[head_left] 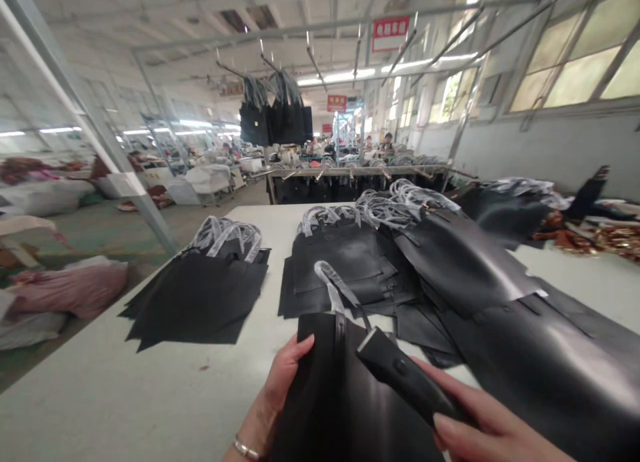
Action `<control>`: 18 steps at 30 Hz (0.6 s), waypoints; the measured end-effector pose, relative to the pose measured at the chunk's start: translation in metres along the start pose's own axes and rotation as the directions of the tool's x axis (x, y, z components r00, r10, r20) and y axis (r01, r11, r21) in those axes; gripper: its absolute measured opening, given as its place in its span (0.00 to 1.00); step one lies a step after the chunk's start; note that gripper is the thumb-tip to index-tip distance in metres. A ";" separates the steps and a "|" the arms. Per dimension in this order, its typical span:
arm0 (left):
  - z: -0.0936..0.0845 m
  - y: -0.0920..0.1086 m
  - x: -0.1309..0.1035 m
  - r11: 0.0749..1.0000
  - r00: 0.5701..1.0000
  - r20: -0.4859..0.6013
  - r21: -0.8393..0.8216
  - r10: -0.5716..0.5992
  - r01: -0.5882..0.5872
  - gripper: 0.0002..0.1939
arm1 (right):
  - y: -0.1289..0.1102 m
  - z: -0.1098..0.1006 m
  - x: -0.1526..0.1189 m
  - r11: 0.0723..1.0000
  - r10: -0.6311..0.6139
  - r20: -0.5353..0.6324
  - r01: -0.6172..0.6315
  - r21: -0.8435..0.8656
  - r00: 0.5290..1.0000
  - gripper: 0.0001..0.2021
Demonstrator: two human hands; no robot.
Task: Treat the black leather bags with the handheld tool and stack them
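My left hand (286,375) grips the left edge of a black leather bag piece (325,389), thumb on top. Wrapped in clear plastic, a looped handle (335,285) rises from the piece's top edge. My right hand (470,412) is closed around a black handheld tool like a hair clipper (400,369), its flat pale tip over the piece near the handle's base. Whether the tip touches the leather cannot be made out. Behind lies a stack of black pieces with wrapped handles (340,255).
Another stack of black pieces (200,295) lies left on the pale table (165,389). Large black panels (470,262) pile up at the right. Finished bags (275,119) hang from a rack beyond the table. A metal post (100,135) slants at the left.
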State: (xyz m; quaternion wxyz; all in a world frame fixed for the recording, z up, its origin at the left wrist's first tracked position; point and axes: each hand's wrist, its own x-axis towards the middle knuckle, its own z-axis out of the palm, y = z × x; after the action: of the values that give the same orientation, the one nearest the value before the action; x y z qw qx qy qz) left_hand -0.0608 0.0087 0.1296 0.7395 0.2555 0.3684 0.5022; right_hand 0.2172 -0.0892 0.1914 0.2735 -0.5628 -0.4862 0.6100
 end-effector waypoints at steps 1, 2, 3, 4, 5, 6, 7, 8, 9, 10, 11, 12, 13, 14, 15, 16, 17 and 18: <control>0.004 -0.003 0.000 1.000 1.000 0.012 -0.001 -0.009 0.009 0.18 | -0.010 0.004 -0.001 0.999 0.012 0.032 -0.013 0.044 0.999 0.42; 0.008 -0.005 0.000 1.000 0.999 0.028 -0.001 -0.018 0.018 0.18 | -0.019 0.006 -0.001 0.997 0.019 0.056 -0.023 0.079 0.998 0.41; 0.011 -0.006 -0.001 1.000 0.998 0.047 0.002 -0.029 0.029 0.18 | -0.026 0.008 0.000 0.994 0.025 0.075 -0.033 0.106 0.997 0.40; 0.014 -0.007 -0.002 0.999 0.997 0.066 0.007 -0.038 0.038 0.18 | -0.032 0.008 0.000 0.991 0.028 0.087 -0.039 0.127 0.996 0.39; 0.017 -0.008 -0.002 0.999 0.996 0.082 0.013 -0.045 0.045 0.17 | -0.036 0.008 0.001 0.989 0.029 0.092 -0.042 0.142 0.995 0.39; 0.020 -0.009 -0.003 0.999 0.994 0.096 0.019 -0.051 0.049 0.17 | -0.039 0.007 0.002 0.988 0.031 0.088 -0.044 0.150 0.996 0.40; 0.022 -0.009 -0.003 0.998 0.993 0.104 0.023 -0.055 0.053 0.17 | -0.041 0.006 0.002 0.987 0.034 0.077 -0.046 0.152 0.996 0.41; 0.023 -0.010 -0.003 0.998 0.992 0.109 0.025 -0.058 0.055 0.17 | -0.042 0.006 0.003 0.988 0.037 0.061 -0.046 0.149 0.997 0.41; 0.024 -0.010 -0.003 0.998 0.992 0.111 0.025 -0.056 0.053 0.17 | -0.043 0.005 0.003 0.989 0.041 0.046 -0.047 0.140 0.998 0.41; 0.024 -0.011 -0.003 0.999 0.993 0.109 0.023 -0.051 0.049 0.17 | -0.043 0.005 0.004 0.990 0.046 0.036 -0.051 0.132 0.998 0.40; 0.024 -0.012 -0.003 0.999 0.993 0.106 0.020 -0.044 0.042 0.16 | -0.043 0.006 0.004 0.990 0.055 0.037 -0.059 0.127 0.998 0.39; 0.024 -0.012 -0.002 0.999 0.994 0.102 0.017 -0.038 0.037 0.16 | -0.042 0.006 0.004 0.990 0.057 0.043 -0.062 0.126 0.997 0.38; 0.023 -0.013 -0.002 0.999 0.995 0.098 0.017 -0.035 0.034 0.16 | -0.041 0.007 0.004 0.990 0.057 0.050 -0.062 0.123 0.997 0.38; 0.022 -0.013 -0.001 0.999 0.995 0.094 0.020 -0.034 0.032 0.16 | -0.040 0.008 0.005 0.992 0.054 0.055 -0.060 0.114 0.997 0.37; 0.022 -0.013 -0.001 0.999 0.996 0.082 0.026 -0.030 0.028 0.16 | -0.040 0.009 0.006 0.994 0.042 0.050 -0.046 0.101 0.998 0.37; 0.021 -0.012 -0.001 0.999 0.998 0.066 0.033 -0.020 0.018 0.16 | -0.041 0.009 0.008 0.996 0.018 0.032 -0.021 0.086 0.999 0.37; 0.020 -0.011 -0.001 0.999 0.999 0.044 0.037 0.000 -0.001 0.15 | -0.043 0.009 0.009 0.997 -0.014 0.001 0.014 0.074 1.000 0.38; 0.020 -0.008 -0.001 0.999 1.000 0.016 0.038 0.025 -0.025 0.14 | -0.045 0.008 0.011 0.996 -0.049 -0.037 0.051 0.067 0.998 0.39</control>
State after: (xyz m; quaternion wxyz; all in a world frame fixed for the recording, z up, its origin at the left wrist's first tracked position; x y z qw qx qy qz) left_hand -0.0409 0.0043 0.1356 0.7309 0.2782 0.3690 0.5022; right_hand 0.1975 -0.0644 0.2263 0.3162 -0.5514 -0.4741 0.6093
